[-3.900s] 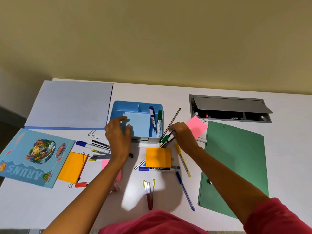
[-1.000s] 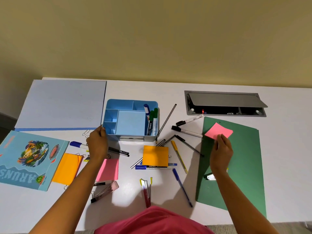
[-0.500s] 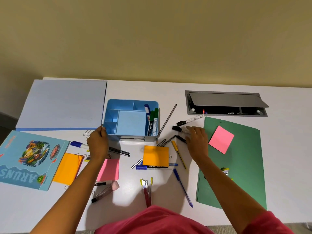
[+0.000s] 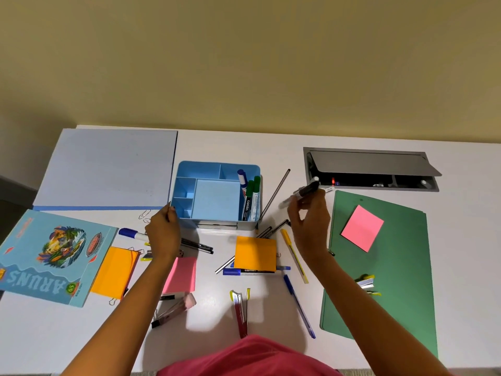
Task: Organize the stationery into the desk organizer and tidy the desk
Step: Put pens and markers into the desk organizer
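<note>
The blue desk organizer [image 4: 187,187] stands mid-desk, with a blue marker and two green markers [image 4: 250,198] upright in its right slot. My left hand [image 4: 162,232] holds its front-left corner. My right hand [image 4: 309,221] pinches a black marker [image 4: 307,189] lifted off the desk to the organizer's right. Loose pens lie around: a yellow pen [image 4: 294,256], a blue pen [image 4: 299,306], black pens [image 4: 196,245], a blue-capped marker [image 4: 132,234]. An orange sticky pad [image 4: 254,253] covers another marker.
A green folder [image 4: 393,267] at right carries a pink sticky pad [image 4: 362,227] and clips. An open grey cable tray [image 4: 371,169] lies behind it. A blue-covered pad [image 4: 105,169], a picture book [image 4: 51,256], orange [image 4: 113,271] and pink [image 4: 180,275] pads sit at left.
My right hand left the pink sticky pad on the green folder, moved left to the black markers and lifted one off the desk. My left hand stayed on the organizer's corner.
</note>
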Motion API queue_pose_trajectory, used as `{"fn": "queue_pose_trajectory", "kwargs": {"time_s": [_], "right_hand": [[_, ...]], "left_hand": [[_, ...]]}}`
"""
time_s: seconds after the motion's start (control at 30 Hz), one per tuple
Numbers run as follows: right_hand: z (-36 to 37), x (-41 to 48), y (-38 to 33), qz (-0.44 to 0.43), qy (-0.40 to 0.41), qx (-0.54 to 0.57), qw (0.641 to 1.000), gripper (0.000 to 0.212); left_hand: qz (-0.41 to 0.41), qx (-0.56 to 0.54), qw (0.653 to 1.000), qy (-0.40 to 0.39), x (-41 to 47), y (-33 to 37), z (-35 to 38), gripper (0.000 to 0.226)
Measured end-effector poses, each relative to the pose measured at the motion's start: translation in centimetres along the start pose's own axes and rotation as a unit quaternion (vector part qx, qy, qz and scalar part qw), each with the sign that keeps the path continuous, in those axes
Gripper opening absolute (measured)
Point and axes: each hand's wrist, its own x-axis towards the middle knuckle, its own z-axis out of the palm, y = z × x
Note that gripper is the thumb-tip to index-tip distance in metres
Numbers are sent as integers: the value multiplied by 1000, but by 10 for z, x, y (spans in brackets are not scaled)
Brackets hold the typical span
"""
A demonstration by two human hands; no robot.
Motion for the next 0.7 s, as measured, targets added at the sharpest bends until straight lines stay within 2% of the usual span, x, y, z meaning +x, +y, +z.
{"fn": "queue_pose_trajectory", "kwargs": {"time_s": [0.07,0.13,0.2,0.33,0.43,0.53,0.7], "right_hand": [[9,0,-17,29,-7,58,998,13],[20,-1,-23,16,-52,80,995,15],[30,-2,-24,2,-92,85,992,16],[49,-5,-17,47,-147,41,987,19],[55,-7,-11,40,-148,-1,988,20],[56,-6,-10,43,-140,20,989,22],[43,9,1,16,-77,17,997,21]], "left_hand": [[-3,-1,1000,-2,0,0,0,33],[-6,-2,1000,-3,0,0,0,33],[-8,-3,1000,-5,0,0,0,33],[-11,-4,1000,-6,-1,1,0,33],[-12,-3,1000,-5,0,0,0,32],[-8,0,1000,-4,-1,-1,1,32],[-3,2,1000,-3,0,-2,1,33]]}}
